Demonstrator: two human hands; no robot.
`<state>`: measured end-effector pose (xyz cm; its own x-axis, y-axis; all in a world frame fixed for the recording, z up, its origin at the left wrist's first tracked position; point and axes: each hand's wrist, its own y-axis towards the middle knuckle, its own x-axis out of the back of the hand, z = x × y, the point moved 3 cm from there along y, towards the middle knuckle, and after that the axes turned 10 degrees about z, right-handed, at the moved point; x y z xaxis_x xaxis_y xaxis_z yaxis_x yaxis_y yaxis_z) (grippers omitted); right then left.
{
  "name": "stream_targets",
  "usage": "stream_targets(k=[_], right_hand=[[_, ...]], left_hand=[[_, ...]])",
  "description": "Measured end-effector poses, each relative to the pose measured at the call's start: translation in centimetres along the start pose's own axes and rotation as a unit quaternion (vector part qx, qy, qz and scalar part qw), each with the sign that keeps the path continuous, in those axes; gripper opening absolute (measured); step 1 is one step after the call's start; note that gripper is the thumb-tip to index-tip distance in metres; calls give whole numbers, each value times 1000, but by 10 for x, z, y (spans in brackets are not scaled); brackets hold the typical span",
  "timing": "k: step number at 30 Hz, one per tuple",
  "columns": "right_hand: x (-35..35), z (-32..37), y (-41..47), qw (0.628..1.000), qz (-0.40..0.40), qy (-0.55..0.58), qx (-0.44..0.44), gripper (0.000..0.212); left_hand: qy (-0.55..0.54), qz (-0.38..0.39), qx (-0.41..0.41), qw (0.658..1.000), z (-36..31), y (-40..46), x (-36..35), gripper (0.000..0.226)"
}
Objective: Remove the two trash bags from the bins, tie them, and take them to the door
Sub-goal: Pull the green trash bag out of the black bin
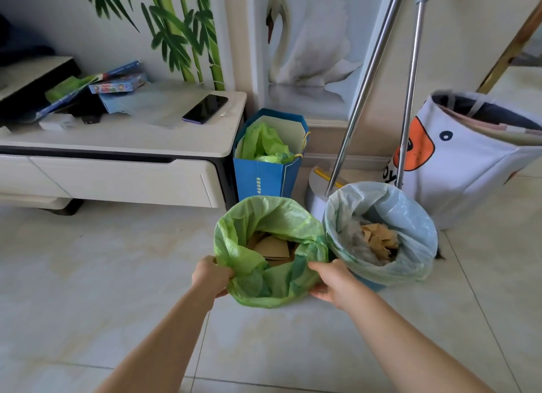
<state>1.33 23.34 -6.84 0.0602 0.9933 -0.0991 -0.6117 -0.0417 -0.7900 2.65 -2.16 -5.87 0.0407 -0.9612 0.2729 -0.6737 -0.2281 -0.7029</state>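
Observation:
A green trash bag [272, 216] lines a bin on the tiled floor, with brown cardboard inside. My left hand [211, 275] grips its near-left rim, fingers curled into the plastic. My right hand [331, 281] holds the near-right rim, thumb over the edge. The bin under the green bag is hidden by the plastic. Touching it on the right stands a pale blue trash bag [410, 216] in a second bin, holding torn brown paper and grey scraps.
A white TV cabinet [123, 169] with a phone [205, 108] and books stands at the left. Behind the bins are a blue paper bag [264, 181], a dustpan with two metal poles [363, 78], and a white fabric basket [469, 163].

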Motion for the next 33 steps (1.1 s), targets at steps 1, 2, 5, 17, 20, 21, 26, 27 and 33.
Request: stream_targets(k=[1,2,5,17,20,21,26,27,33], right_hand=[[1,-2,1,1000,-5,5,-1,16],[3,-3,1,1000,-11,10,-2,15],[6,-2,-2,1000,-22,20,7,10],[-4,81,-57,952,10,-205,229,13],[3,93,-64,914,23,-331,233,14],[7,95,-65,906,26,-357,226,15],[26,88,-70,918,110,-350,148,22],[28,85,-68,925,116,-338,131,27],[33,72,-58,959,118,-249,65,34]], left_hand=[[-13,-1,1,1000,1,-1,2,22],[-27,-1,1,1000,1,-2,4,20],[-78,5,-6,997,-4,-10,8,18],[-153,36,-154,975,-58,-38,31,13],[-114,43,-165,979,-59,-42,47,9],[-89,49,-156,983,-57,-44,52,8],[159,190,8,969,-41,-53,69,30],[194,225,33,954,-39,-53,72,39],[46,202,-43,977,-72,-37,67,51]])
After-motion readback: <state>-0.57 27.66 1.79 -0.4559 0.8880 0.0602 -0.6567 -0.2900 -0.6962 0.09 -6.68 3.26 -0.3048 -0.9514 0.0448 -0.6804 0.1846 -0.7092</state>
